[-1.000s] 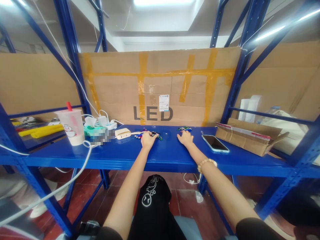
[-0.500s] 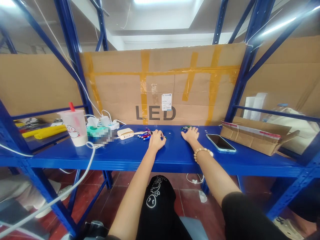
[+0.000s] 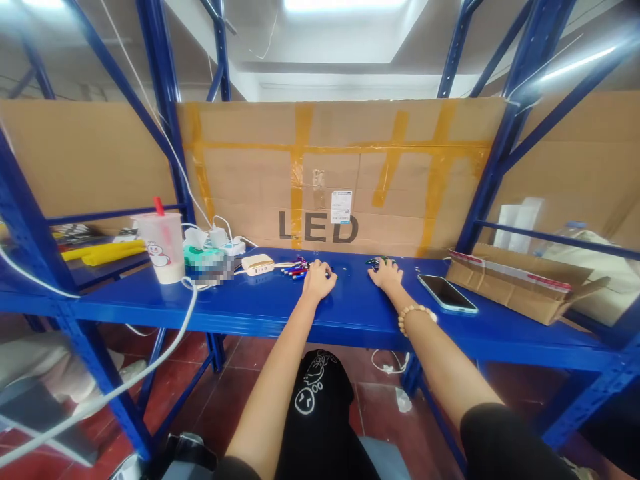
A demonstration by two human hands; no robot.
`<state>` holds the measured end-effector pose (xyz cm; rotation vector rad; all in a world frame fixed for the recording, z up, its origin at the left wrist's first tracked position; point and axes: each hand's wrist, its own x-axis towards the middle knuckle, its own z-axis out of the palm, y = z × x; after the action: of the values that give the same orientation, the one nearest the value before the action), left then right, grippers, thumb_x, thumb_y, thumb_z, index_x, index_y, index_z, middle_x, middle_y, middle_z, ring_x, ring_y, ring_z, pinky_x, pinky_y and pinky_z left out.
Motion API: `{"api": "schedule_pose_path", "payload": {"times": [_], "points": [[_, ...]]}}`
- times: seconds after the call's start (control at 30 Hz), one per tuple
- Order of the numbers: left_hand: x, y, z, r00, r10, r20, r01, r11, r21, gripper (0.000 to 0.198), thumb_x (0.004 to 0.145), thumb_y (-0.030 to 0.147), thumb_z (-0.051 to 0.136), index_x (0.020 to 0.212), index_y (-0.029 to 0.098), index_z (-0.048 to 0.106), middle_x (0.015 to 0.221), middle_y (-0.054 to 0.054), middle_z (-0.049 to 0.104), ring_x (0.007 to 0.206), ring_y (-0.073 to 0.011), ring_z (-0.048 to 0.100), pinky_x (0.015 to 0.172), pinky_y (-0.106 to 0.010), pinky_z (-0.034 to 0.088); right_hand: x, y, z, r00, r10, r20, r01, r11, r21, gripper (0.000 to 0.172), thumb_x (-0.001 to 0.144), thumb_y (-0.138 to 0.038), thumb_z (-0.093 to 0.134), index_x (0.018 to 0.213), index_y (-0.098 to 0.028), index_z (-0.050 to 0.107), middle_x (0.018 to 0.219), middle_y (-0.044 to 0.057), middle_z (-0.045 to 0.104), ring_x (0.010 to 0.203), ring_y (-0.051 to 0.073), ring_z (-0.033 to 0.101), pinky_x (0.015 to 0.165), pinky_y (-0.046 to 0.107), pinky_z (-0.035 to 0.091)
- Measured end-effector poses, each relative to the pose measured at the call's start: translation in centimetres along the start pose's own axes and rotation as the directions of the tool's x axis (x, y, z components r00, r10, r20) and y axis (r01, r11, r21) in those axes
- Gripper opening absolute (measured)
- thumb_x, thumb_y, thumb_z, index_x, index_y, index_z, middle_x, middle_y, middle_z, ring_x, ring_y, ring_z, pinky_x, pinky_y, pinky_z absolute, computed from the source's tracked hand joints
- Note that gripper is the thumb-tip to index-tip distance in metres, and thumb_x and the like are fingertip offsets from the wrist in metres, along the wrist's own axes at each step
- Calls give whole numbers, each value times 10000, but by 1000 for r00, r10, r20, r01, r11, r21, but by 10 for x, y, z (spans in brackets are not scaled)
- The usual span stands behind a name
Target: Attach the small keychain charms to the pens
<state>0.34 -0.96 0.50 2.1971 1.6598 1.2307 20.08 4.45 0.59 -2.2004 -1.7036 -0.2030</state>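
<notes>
My left hand (image 3: 318, 281) rests on the blue shelf (image 3: 350, 310) with its fingers curled, touching a small pile of coloured pen-like items (image 3: 296, 269). What its fingers hold is hidden. My right hand (image 3: 386, 274) lies on the shelf with fingers spread over small green items (image 3: 376, 260) by the cardboard back. A bead bracelet (image 3: 417, 314) is on my right wrist.
A phone (image 3: 447, 293) lies face up right of my right hand, beside an open cardboard box (image 3: 520, 283). To the left stand a plastic cup with a red straw (image 3: 161, 246), a tissue pack (image 3: 200, 257), chargers (image 3: 226, 244), a beige power bank (image 3: 257, 265) and a white cable (image 3: 150, 360).
Both hands have barely moved on the shelf. The view has shifted slightly, so everything sits a little further right than a second ago.
</notes>
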Motion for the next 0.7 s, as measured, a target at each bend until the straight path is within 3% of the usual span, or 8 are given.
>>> {"api": "schedule_pose_path", "payload": {"times": [0.07, 0.23, 0.33, 0.47, 0.63, 0.7], "points": [[0, 0, -1, 1000, -9, -5, 9, 1000, -1, 91, 765, 239, 482, 680, 204, 487, 913, -71, 521, 953, -220, 487, 782, -338, 423, 0, -1, -1, 999, 16, 36, -16, 1000, 3, 459, 860, -386, 389, 1228, -127, 480, 1251, 159, 476, 1120, 299, 475, 900, 418, 343], [2, 0, -2, 999, -49, 20, 49, 999, -6, 94, 775, 244, 470, 698, 197, 498, 953, -78, 524, 974, -219, 487, 784, -335, 424, -3, -3, -4, 997, 62, -39, -61, 998, 20, 356, 860, -309, 418, 1068, -72, 582, 1109, 189, 550, 999, 276, 564, 809, 367, 408], [3, -1, -2, 998, -48, 29, 48, 999, -3, 89, 777, 243, 465, 711, 195, 501, 956, -80, 528, 965, -215, 491, 780, -334, 424, -3, 0, -5, 998, 34, -49, -31, 998, 59, 271, 843, -190, 438, 1063, -119, 578, 1133, 156, 543, 1001, 252, 568, 800, 339, 418], [5, -2, -2, 1000, -29, 11, 29, 1000, -4, 98, 778, 247, 472, 703, 192, 504, 900, -64, 537, 912, -193, 508, 774, -317, 422, -2, 1, -2, 997, -38, -70, 46, 993, 108, 334, 817, -76, 430, 1124, -155, 535, 1169, 135, 524, 1023, 211, 552, 808, 300, 416], [6, -1, -2, 1000, -13, 12, 13, 999, -49, 133, 772, 257, 468, 670, 186, 514, 803, -43, 577, 798, -170, 540, 718, -287, 426, -1, 2, -1, 972, 234, -27, -230, 967, 114, 346, 848, -263, 471, 1106, -49, 556, 1167, 229, 509, 1100, 302, 485, 859, 386, 390], [5, 0, -3, 999, -31, 35, 34, 995, -93, 157, 778, 268, 452, 670, 185, 529, 741, -37, 595, 723, -162, 553, 674, -278, 426, 0, 4, -2, 976, 217, 23, -218, 967, 128, 330, 865, -283, 450, 1060, -58, 592, 1120, 219, 551, 1092, 299, 493, 864, 392, 386]]}}
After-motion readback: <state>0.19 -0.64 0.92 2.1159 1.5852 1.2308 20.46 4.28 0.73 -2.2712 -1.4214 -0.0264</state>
